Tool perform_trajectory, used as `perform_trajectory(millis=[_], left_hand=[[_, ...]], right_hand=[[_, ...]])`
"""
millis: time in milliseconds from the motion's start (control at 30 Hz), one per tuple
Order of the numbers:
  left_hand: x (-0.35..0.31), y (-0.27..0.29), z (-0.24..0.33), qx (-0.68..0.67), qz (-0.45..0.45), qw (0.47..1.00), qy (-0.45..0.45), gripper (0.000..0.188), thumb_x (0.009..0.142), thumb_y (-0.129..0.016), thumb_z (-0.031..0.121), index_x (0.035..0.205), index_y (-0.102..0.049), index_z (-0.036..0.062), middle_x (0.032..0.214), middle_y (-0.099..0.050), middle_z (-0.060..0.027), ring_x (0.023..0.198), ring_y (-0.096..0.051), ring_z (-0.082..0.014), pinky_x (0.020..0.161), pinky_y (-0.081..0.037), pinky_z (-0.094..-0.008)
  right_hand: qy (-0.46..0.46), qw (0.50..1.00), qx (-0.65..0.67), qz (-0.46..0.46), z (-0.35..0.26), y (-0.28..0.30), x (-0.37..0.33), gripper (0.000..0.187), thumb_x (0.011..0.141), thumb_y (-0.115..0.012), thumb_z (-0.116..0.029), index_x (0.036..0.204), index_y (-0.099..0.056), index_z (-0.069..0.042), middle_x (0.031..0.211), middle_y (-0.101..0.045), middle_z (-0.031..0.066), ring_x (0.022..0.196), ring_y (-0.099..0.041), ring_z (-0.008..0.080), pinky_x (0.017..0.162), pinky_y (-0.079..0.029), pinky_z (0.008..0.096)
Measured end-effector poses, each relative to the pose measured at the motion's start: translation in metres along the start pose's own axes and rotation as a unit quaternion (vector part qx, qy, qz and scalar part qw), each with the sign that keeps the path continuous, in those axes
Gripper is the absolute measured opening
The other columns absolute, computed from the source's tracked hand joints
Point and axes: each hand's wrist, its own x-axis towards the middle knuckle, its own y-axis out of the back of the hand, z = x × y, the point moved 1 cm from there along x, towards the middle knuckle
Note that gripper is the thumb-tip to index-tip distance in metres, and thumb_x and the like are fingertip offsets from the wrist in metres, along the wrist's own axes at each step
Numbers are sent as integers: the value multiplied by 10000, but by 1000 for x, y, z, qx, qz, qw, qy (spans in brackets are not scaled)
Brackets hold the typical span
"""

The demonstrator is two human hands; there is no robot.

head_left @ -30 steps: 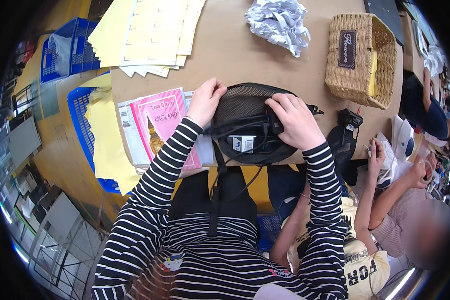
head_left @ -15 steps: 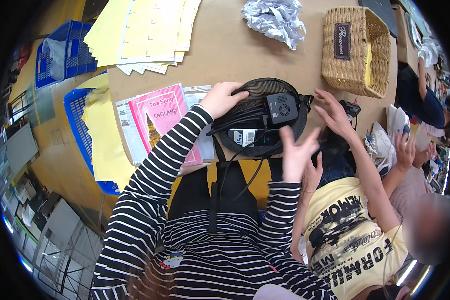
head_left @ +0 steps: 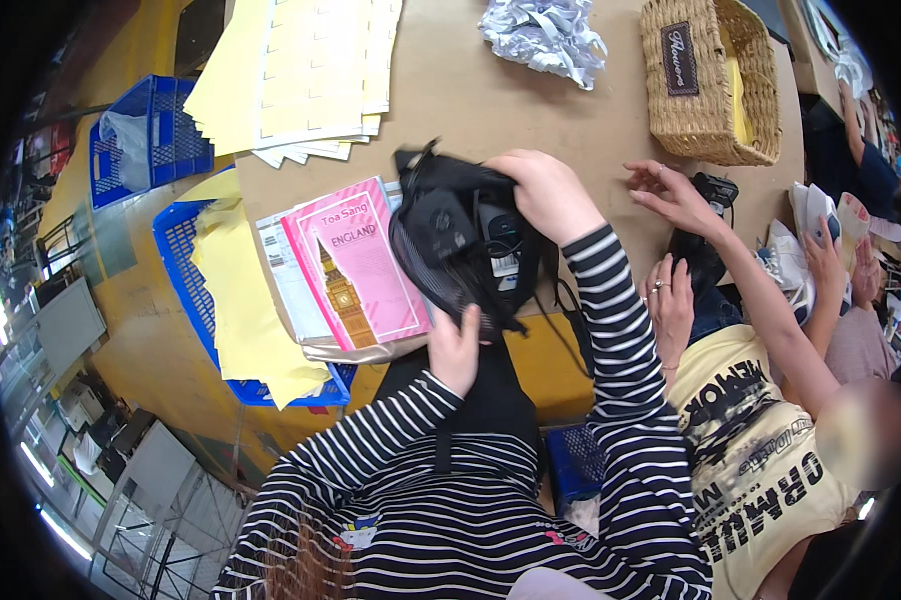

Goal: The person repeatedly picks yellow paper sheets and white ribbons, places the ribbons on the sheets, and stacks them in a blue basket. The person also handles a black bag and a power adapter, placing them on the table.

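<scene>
A black mesh pouch (head_left: 436,262) is tilted between my hands near the table's front edge. Inside it sit a dark boxy device (head_left: 448,222) and a black item with a white label, with cables around them. My right hand (head_left: 549,192) grips the pouch's far right rim, its fingertips hidden behind the black fabric. At the near side, my left hand (head_left: 455,352) pinches the pouch's lower edge between thumb and fingers. Just left of the pouch lies a pink booklet (head_left: 361,265) with a tower picture, on top of clear-wrapped papers.
Yellow sheets (head_left: 316,80) are stacked at the far left, beside blue crates (head_left: 186,250). Crumpled white paper strips (head_left: 546,40) and a wicker basket (head_left: 666,95) stand farther back. On the right, a co-worker's hands (head_left: 676,200) are close to another black item (head_left: 699,255).
My right hand has moved from hovering near the pouch to its far right rim. My left hand has shifted from the far rim to the near edge, and the pouch has turned and tilted.
</scene>
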Motion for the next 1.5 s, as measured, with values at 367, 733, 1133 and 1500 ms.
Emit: perform_trajectory(millis=[367,733,1133,1500], left_hand=[[24,15,23,24,-284,955,87,196,931,-571,132,1003,-647,-33,838,-699,-131,645,-671,-152,633,-525,-277],[93,43,44,355,-87,899,-242,578,813,-685,119,1311,-446,-48,1166,-563,-204,924,-562,-345,834,-466,-399],[101,43,42,358,-91,878,-303,320,818,-682,133,1119,-651,29,1220,-566,-184,1008,-563,-345,900,-458,-399],[109,19,76,344,-197,825,-403,224,781,-653,-8,1003,-634,15,1069,-609,-113,1017,-591,-289,873,-489,-360]], right_hand=[[-65,993,40,89,-99,20,-73,404,766,-641,41,1165,-603,-12,1115,-610,157,996,-610,333,872,-504,380],[-348,909,-86,211,-69,-100,-133,620,853,-646,-107,1375,-359,66,1362,-364,282,1239,-408,463,1037,-371,468],[-162,941,-102,279,-34,-82,-101,702,657,-745,20,1314,-499,-8,1248,-509,187,1104,-547,358,941,-457,410],[-277,895,-97,337,-15,-78,-131,356,750,-670,-89,1096,-615,-31,1097,-570,129,1024,-554,325,917,-420,410]])
